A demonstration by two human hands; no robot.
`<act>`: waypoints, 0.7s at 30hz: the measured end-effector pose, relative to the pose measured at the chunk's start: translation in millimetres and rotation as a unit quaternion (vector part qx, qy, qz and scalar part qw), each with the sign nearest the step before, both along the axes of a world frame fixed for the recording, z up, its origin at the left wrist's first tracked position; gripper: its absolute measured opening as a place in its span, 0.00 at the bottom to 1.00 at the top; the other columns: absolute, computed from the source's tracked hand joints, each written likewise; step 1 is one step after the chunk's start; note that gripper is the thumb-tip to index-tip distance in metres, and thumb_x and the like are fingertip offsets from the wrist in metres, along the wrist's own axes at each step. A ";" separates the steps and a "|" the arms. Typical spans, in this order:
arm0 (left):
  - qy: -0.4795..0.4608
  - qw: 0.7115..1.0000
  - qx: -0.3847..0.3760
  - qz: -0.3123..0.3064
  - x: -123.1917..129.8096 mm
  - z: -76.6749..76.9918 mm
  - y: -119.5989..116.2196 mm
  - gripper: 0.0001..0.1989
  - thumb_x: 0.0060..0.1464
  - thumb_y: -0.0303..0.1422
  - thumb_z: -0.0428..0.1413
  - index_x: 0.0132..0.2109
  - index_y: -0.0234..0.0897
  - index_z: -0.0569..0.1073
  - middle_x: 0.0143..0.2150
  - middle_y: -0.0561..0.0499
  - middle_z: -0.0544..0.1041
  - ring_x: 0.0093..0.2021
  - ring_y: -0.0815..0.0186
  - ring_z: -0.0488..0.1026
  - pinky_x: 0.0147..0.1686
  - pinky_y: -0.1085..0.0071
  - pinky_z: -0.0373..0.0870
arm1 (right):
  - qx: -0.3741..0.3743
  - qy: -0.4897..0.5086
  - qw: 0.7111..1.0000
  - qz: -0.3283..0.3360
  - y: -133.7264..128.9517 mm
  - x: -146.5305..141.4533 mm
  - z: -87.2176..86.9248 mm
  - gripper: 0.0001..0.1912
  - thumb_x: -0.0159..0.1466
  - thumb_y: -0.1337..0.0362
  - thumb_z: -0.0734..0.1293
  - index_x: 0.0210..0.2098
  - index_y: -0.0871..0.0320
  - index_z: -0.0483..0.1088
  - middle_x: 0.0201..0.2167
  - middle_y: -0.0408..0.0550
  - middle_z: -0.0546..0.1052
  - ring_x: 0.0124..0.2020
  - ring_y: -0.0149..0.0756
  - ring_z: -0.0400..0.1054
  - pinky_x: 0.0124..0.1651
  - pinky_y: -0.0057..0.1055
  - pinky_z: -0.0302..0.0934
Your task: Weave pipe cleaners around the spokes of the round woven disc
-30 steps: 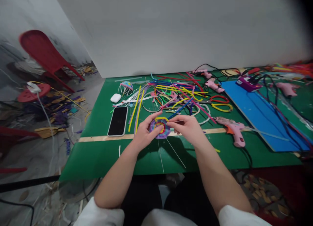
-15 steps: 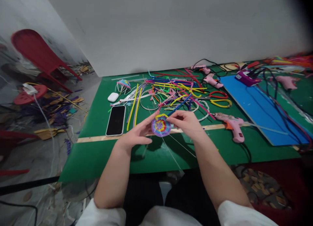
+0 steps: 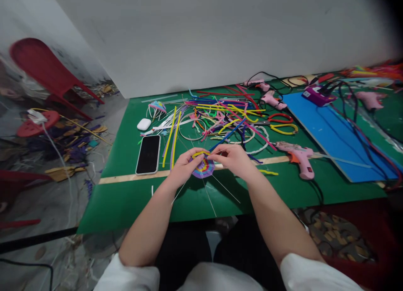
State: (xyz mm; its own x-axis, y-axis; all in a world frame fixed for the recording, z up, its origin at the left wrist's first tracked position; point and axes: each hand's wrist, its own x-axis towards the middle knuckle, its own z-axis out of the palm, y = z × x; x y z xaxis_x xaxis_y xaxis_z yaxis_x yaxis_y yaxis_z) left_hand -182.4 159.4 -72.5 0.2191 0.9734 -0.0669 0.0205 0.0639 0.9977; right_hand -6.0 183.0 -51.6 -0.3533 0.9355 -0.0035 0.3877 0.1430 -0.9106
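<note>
A green table (image 3: 116,203) stands against a pale wall (image 3: 214,39). Both forearms reach forward, wrists bent inward. Between the hands, above the table's near part, is a round woven disc (image 3: 205,172) with wires (image 3: 210,198) sticking out. The left hand (image 3: 186,168) clamps it, thumb across its face; the right hand's (image 3: 232,159) thumb and fingertips pinch together at its edge, on what I cannot tell.

Bare left forearm (image 3: 151,220) slants toward one o'clock, right forearm (image 3: 278,217) toward eleven. The left hand (image 3: 185,167) grips, thumb (image 3: 197,162) uppermost; just beside it at three o'clock, the right hand (image 3: 233,159) holds a fingertip pinch.
</note>
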 end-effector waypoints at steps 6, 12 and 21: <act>0.012 1.000 0.001 0.014 0.3 0.8 -0.9 0.15 0.52 0.39 0.55 0.44 0.36 0.73 0.42 0.48 0.75 0.39 0.67 0.71 0.38 0.74 0.69 | -0.038 -0.040 0.994 0.095 -2.0 21.4 16.4 0.14 0.57 0.56 0.65 0.34 0.59 0.76 0.29 0.47 0.77 0.29 0.33 0.68 0.29 0.26 0.59; 0.021 1.000 0.021 0.006 1.5 -0.5 -2.8 0.15 0.55 0.38 0.52 0.47 0.38 0.71 0.44 0.49 0.74 0.38 0.69 0.71 0.36 0.76 0.69 | -0.001 -0.095 0.988 0.119 -7.6 34.8 35.0 0.13 0.58 0.57 0.64 0.32 0.58 0.76 0.30 0.46 0.78 0.30 0.33 0.69 0.31 0.26 0.59; 0.130 0.989 0.062 0.025 3.6 -4.6 -3.1 0.13 0.56 0.38 0.50 0.44 0.37 0.73 0.42 0.50 0.75 0.38 0.68 0.71 0.37 0.75 0.67 | 0.171 -0.387 0.895 0.141 -15.0 24.2 53.9 0.12 0.62 0.64 0.60 0.32 0.55 0.76 0.30 0.47 0.76 0.32 0.36 0.70 0.29 0.28 0.53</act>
